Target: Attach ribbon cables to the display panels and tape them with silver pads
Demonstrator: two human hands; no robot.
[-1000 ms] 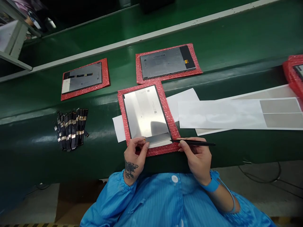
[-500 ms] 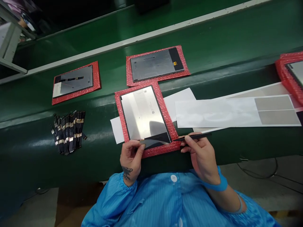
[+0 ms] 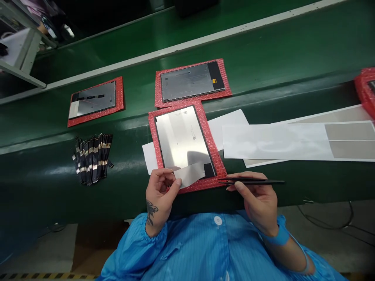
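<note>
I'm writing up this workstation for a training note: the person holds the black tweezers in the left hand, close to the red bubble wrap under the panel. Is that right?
Not quite. The head view shows the black tweezers in the right hand, not the left hand, which pinches a film strip. They are close to the red bubble wrap, as you said.

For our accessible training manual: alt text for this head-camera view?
A left hand pinches a pale film strip at the near edge of a display panel on red bubble wrap; the right hand holds black tweezers.
</note>
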